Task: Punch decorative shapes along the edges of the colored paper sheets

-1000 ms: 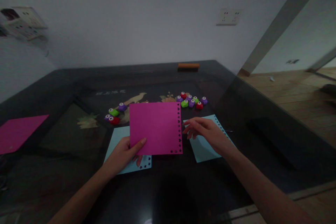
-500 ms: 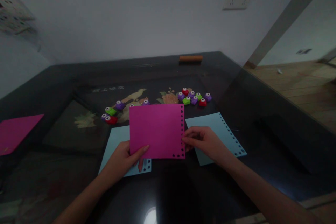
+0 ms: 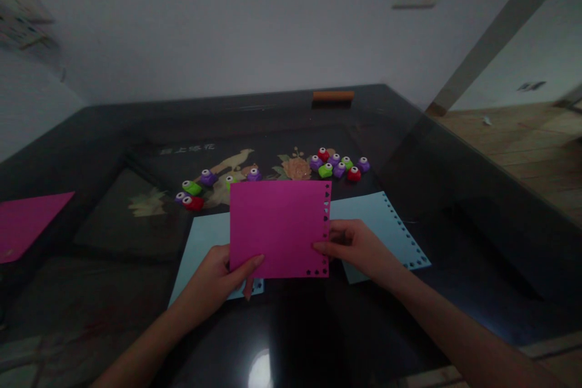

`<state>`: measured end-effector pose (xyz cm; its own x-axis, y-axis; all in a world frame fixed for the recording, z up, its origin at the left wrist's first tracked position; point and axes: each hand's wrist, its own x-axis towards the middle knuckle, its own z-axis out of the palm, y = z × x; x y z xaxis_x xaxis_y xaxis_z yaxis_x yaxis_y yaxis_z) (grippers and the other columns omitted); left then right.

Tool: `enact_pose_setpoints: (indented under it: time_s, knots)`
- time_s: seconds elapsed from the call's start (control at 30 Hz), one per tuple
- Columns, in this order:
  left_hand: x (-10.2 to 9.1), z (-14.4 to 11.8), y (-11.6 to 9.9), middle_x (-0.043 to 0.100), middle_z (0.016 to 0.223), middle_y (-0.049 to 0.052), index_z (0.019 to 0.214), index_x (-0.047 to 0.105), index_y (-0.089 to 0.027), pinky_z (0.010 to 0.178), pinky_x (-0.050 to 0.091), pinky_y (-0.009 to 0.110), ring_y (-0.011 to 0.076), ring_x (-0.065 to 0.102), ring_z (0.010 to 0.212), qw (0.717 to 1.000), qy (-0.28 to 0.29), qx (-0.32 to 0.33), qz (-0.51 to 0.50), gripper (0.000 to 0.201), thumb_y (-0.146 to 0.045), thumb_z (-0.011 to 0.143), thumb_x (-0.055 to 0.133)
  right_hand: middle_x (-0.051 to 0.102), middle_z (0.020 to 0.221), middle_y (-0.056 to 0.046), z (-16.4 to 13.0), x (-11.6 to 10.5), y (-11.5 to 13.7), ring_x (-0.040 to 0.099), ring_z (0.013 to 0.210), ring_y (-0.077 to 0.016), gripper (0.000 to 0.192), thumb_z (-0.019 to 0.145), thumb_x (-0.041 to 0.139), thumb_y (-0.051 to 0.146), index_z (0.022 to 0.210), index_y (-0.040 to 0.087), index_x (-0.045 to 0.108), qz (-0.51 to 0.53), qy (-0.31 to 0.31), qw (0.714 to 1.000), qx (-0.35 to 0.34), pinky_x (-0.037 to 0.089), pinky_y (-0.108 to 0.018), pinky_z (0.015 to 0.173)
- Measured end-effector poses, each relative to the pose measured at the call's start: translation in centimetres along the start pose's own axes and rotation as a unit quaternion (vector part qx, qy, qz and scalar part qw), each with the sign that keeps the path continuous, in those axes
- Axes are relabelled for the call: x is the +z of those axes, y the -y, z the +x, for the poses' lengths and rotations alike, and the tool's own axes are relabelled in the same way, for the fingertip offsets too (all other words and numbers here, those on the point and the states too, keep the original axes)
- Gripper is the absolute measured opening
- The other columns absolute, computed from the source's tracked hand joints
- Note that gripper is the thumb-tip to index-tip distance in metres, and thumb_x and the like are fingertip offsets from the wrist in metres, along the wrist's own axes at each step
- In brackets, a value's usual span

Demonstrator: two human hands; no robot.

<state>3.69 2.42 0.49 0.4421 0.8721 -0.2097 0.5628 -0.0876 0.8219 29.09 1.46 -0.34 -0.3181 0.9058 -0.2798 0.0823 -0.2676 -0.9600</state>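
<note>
We see a magenta paper sheet (image 3: 277, 227), matt and smooth, with a punched edge. The light blue sheets (image 3: 381, 218) beneath look like the same matt paper. The worktop (image 3: 454, 206) is dark, glossy glass that mirrors a lamp. The small punches (image 3: 339, 165) look like shiny coloured plastic. The floor (image 3: 522, 139) is wood.
</note>
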Motion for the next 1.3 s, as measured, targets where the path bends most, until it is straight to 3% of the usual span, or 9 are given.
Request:
enact_pose_setpoints:
  time_s: [0.3, 0.5, 0.73, 0.93, 1.1, 1.3]
  knots:
    - [0.6, -0.2, -0.1, 0.057, 0.042, 0.0, 0.046, 0.052, -0.02, 0.054, 0.04, 0.024, 0.0136, 0.053, 0.046, 1.0, 0.021, -0.013, -0.011, 0.046, -0.045, 0.084, 0.046, 0.074, 0.083, -0.004, 0.1, 0.3, -0.4, 0.067, 0.073, -0.0184, 0.017, 0.07, 0.073, 0.032, 0.08, 0.018, 0.072, -0.017, -0.01, 1.0, 0.007, 0.052, -0.032, 0.069]
    - [0.5, -0.2, 0.3, 0.062, 0.051, 0.0, 0.055, 0.056, -0.018, 0.058, 0.042, 0.024, 0.0144, 0.057, 0.053, 0.999, 0.028, 0.024, 0.001, 0.042, -0.043, 0.086, 0.044, 0.073, 0.078, -0.003, 0.2, 0.3, 0.0, 0.067, 0.072, -0.019, 0.015, 0.07, 0.072, 0.033, 0.077, 0.02, 0.072, -0.029, -0.035, 0.999, -0.007, 0.053, -0.032, 0.068]
    - [-1.1, 0.3, 1.0, 0.058, 0.059, -0.002, 0.07, 0.058, -0.017, 0.058, 0.041, 0.022, 0.0128, 0.054, 0.057, 0.996, -0.035, 0.077, 0.0, 0.035, -0.04, 0.09, 0.041, 0.074, 0.082, -0.004, 0.3, -0.1, 0.3, 0.069, 0.078, -0.0222, 0.019, 0.069, 0.072, 0.033, 0.083, 0.021, 0.072, -0.025, -0.055, 0.998, -0.001, 0.055, -0.037, 0.074]
    - [-2.9, 1.0, 2.3, 0.065, 0.068, 0.0, 0.084, 0.063, -0.017, 0.07, 0.046, 0.024, 0.0144, 0.061, 0.066, 0.986, -0.148, 0.076, 0.012, 0.029, -0.038, 0.09, 0.044, 0.074, 0.091, -0.006, 0.7, -0.7, -0.7, 0.069, 0.084, -0.0253, 0.025, 0.068, 0.073, 0.035, 0.09, 0.022, 0.073, -0.03, -0.092, 0.995, -0.038, 0.054, -0.043, 0.079]
    - [-4.0, 1.7, 4.0, 0.069, 0.08, 0.003, 0.09, 0.063, -0.017, 0.078, 0.049, 0.028, 0.017, 0.064, 0.079, 0.964, -0.243, 0.068, 0.09, 0.029, -0.039, 0.089, 0.044, 0.074, 0.086, -0.006, 0.5, -0.7, -0.2, 0.069, 0.08, -0.0252, 0.021, 0.068, 0.073, 0.033, 0.084, 0.02, 0.072, -0.042, -0.12, 0.991, -0.047, 0.054, -0.042, 0.076]
    - [-4.8, 3.4, 5.2, 0.066, 0.104, 0.009, 0.106, 0.058, -0.016, 0.079, 0.051, 0.033, 0.02, 0.063, 0.092, 0.95, -0.258, 0.081, 0.158, 0.027, -0.03, 0.086, 0.047, 0.074, 0.083, -0.006, 0.7, -0.9, -0.7, 0.068, 0.076, -0.0228, 0.025, 0.066, 0.075, 0.038, 0.082, 0.019, 0.071, -0.007, -0.13, 0.988, -0.078, 0.053, -0.04, 0.074]
